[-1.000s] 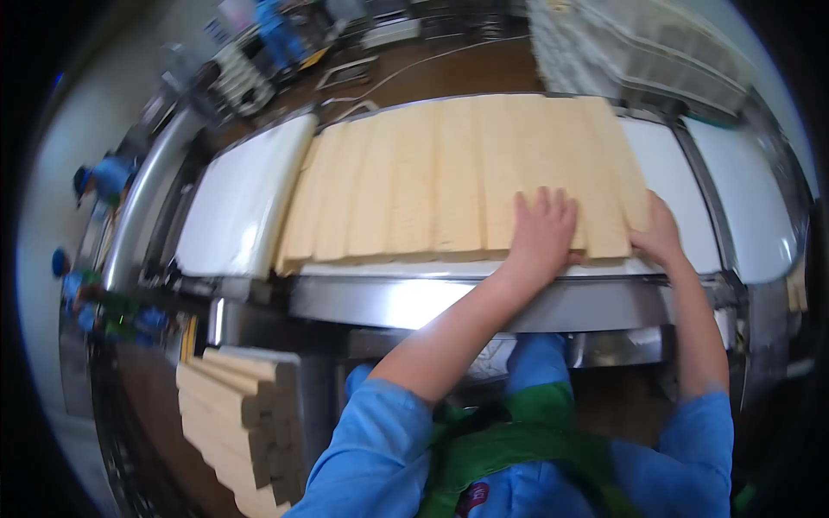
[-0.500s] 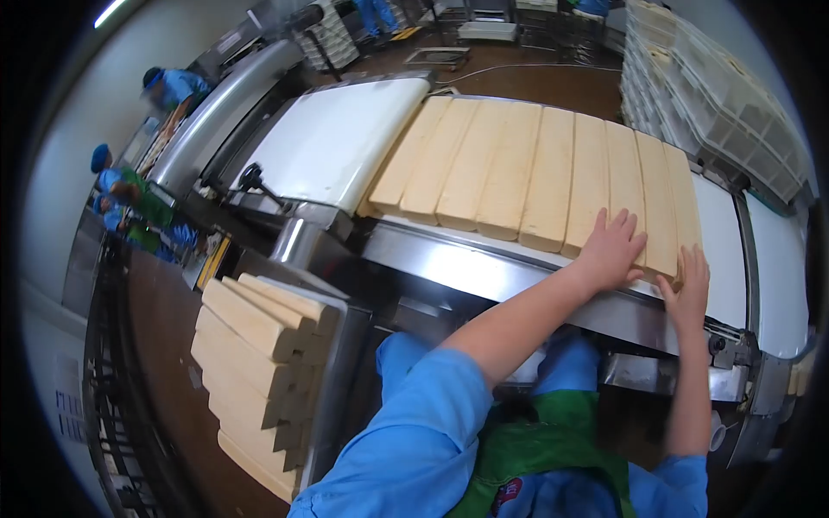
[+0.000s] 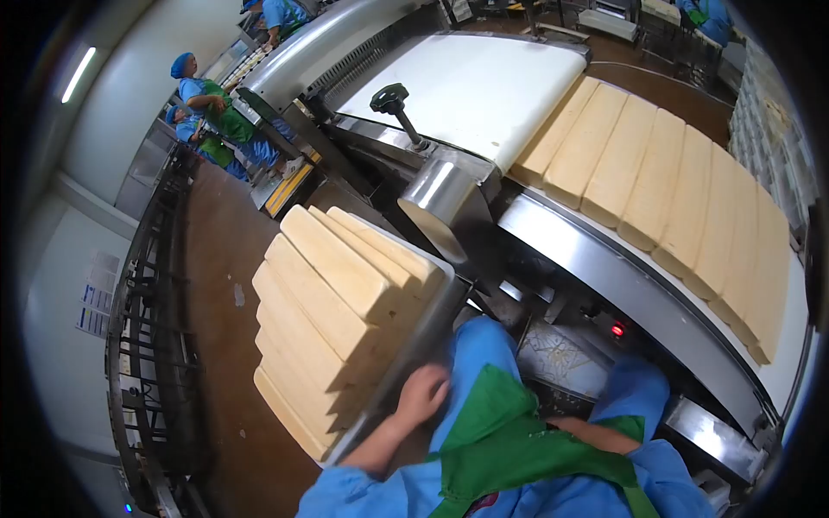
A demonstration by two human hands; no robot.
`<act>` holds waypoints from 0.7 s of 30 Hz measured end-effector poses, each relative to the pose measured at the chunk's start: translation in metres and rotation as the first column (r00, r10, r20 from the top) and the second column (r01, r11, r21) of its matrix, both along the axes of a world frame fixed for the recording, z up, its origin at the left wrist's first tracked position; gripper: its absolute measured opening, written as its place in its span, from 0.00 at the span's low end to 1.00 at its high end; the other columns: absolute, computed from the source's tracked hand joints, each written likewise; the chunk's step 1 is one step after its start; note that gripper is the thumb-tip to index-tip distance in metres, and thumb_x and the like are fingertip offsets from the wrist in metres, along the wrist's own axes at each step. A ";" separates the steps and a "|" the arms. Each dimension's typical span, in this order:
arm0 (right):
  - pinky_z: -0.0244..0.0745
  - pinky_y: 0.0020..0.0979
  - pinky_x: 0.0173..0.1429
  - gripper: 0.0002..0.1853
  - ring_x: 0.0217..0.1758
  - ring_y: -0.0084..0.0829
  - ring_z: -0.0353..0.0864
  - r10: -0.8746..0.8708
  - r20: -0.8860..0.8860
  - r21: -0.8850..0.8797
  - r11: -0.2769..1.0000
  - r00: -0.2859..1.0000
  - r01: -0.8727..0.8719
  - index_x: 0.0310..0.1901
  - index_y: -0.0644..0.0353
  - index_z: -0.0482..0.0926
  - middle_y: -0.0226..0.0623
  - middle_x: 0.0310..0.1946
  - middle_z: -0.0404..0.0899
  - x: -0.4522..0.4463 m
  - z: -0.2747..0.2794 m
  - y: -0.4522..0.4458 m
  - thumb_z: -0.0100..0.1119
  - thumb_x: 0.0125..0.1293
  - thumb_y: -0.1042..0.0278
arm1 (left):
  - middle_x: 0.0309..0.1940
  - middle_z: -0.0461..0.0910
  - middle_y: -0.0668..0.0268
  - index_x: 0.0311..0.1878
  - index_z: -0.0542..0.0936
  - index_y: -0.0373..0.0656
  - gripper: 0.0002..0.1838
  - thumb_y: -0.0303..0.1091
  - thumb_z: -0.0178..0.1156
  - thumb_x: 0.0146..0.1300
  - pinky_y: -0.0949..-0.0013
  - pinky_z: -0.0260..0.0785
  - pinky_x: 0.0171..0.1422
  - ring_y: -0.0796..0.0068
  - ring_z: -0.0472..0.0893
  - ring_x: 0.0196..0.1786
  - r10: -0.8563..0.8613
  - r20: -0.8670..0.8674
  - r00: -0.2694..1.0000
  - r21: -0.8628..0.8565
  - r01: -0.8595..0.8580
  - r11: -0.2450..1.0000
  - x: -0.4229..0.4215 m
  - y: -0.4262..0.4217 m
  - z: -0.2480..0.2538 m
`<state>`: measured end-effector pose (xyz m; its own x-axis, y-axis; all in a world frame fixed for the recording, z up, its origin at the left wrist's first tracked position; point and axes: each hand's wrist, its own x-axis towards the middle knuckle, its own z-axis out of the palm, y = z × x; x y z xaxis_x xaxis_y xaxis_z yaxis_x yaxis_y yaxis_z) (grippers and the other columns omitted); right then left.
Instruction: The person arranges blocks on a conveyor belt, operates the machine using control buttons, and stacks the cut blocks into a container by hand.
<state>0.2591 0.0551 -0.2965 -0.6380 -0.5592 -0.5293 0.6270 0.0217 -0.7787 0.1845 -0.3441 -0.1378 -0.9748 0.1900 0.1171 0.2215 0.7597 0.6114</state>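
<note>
My left hand (image 3: 421, 395) is low beside a pale tray (image 3: 441, 281), its fingers loosely curled with nothing visible in them. I cannot tell whether it touches the tray. Long, pale beige blocks (image 3: 332, 268) lie stacked in layers on that tray. Close to my lap, my right hand (image 3: 566, 425) is by the green apron (image 3: 535, 453), its fingers mostly hidden. A row of similar long blocks (image 3: 661, 186) rests side by side on the conveyor at the right, away from both hands.
A white belt (image 3: 466, 86) runs at the back, with a black knob (image 3: 389, 98) and steel roller housing (image 3: 445, 203) in front. A steel rail (image 3: 596, 259) edges the conveyor. Co-workers (image 3: 224, 112) stand far left near a yellow-edged step (image 3: 289, 190). White crates (image 3: 768, 129) rise at right.
Both hands have left the row of blocks and come down near my body. The view has swung left, bringing the stacked tray nearer the middle.
</note>
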 end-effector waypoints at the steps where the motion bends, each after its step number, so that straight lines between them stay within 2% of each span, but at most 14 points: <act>1: 0.74 0.42 0.54 0.15 0.46 0.37 0.80 0.050 0.086 0.085 0.995 0.995 -0.057 0.45 0.63 0.82 0.44 0.44 0.82 -0.006 0.004 -0.011 0.53 0.66 0.61 | 0.40 0.80 0.58 0.38 0.79 0.41 0.06 0.27 0.63 0.56 0.60 0.71 0.52 0.56 0.79 0.47 0.094 0.027 0.995 0.014 -0.095 0.995 0.015 -0.008 -0.003; 3: 0.74 0.41 0.53 0.15 0.46 0.36 0.80 0.093 0.187 0.162 0.979 0.978 -0.124 0.45 0.63 0.82 0.43 0.43 0.82 -0.016 0.001 -0.019 0.53 0.66 0.62 | 0.39 0.80 0.57 0.36 0.79 0.39 0.04 0.26 0.62 0.57 0.60 0.72 0.51 0.54 0.79 0.45 0.242 0.193 0.951 0.026 -0.251 0.968 0.040 -0.020 -0.022; 5: 0.74 0.40 0.53 0.15 0.46 0.36 0.80 0.115 0.264 0.183 0.969 0.958 -0.166 0.45 0.63 0.82 0.42 0.42 0.82 -0.035 0.004 -0.021 0.53 0.66 0.62 | 0.40 0.80 0.55 0.37 0.81 0.38 0.06 0.27 0.62 0.56 0.59 0.72 0.51 0.53 0.79 0.46 0.262 0.352 0.899 -0.015 -0.274 0.961 0.055 -0.025 -0.033; 7: 0.74 0.39 0.53 0.14 0.46 0.35 0.80 0.139 0.326 0.171 0.964 0.935 -0.203 0.44 0.63 0.82 0.42 0.42 0.82 -0.055 0.004 -0.018 0.53 0.66 0.62 | 0.41 0.80 0.54 0.40 0.82 0.39 0.08 0.29 0.60 0.58 0.58 0.72 0.52 0.52 0.78 0.47 0.171 0.448 0.878 -0.117 -0.132 0.984 0.062 -0.026 -0.024; 10: 0.74 0.38 0.52 0.14 0.45 0.34 0.80 0.163 0.399 0.149 0.959 0.902 -0.240 0.44 0.63 0.82 0.41 0.41 0.82 -0.087 0.006 -0.009 0.53 0.66 0.63 | 0.43 0.80 0.53 0.40 0.83 0.40 0.10 0.31 0.57 0.59 0.57 0.71 0.54 0.50 0.78 0.48 0.262 0.632 0.730 -0.235 -0.142 0.962 0.069 -0.026 0.002; 13: 0.74 0.37 0.52 0.14 0.45 0.32 0.80 0.142 0.447 0.134 0.966 0.883 -0.223 0.43 0.63 0.82 0.39 0.40 0.81 -0.106 0.014 -0.002 0.53 0.66 0.63 | 0.44 0.80 0.52 0.40 0.83 0.40 0.10 0.32 0.56 0.59 0.57 0.71 0.54 0.49 0.78 0.47 0.303 0.740 0.600 -0.248 -0.176 0.953 0.069 -0.034 0.005; 14: 0.74 0.37 0.51 0.13 0.45 0.32 0.79 0.130 0.459 0.129 0.969 0.879 -0.211 0.43 0.63 0.82 0.39 0.39 0.81 -0.109 0.017 -0.002 0.53 0.66 0.63 | 0.42 0.80 0.52 0.40 0.82 0.39 0.11 0.34 0.58 0.58 0.55 0.71 0.53 0.48 0.77 0.46 0.257 0.659 0.707 -0.191 -0.173 0.966 0.053 -0.025 0.016; 17: 0.74 0.36 0.51 0.13 0.44 0.31 0.79 0.095 0.476 0.109 0.980 0.874 -0.166 0.43 0.63 0.82 0.38 0.38 0.81 -0.115 0.019 -0.004 0.54 0.65 0.63 | 0.39 0.79 0.52 0.40 0.80 0.39 0.09 0.32 0.59 0.58 0.55 0.71 0.51 0.48 0.77 0.45 0.249 0.573 0.781 -0.270 -0.107 0.957 0.020 -0.027 0.025; 19: 0.74 0.35 0.51 0.13 0.44 0.30 0.79 0.057 0.491 0.083 0.990 0.869 -0.112 0.42 0.63 0.82 0.37 0.38 0.81 -0.108 0.019 -0.013 0.54 0.65 0.64 | 0.37 0.78 0.52 0.39 0.79 0.39 0.08 0.29 0.61 0.57 0.56 0.71 0.50 0.48 0.77 0.44 0.277 0.451 0.849 -0.171 -0.223 0.960 -0.003 -0.017 0.039; 21: 0.74 0.34 0.50 0.12 0.44 0.29 0.79 0.005 0.514 0.021 1.000 0.858 -0.019 0.42 0.63 0.82 0.37 0.37 0.81 -0.104 0.009 -0.024 0.54 0.65 0.64 | 0.37 0.78 0.52 0.39 0.79 0.38 0.07 0.27 0.61 0.56 0.57 0.72 0.49 0.49 0.78 0.43 0.231 0.381 0.895 -0.110 -0.204 0.973 0.000 -0.021 0.024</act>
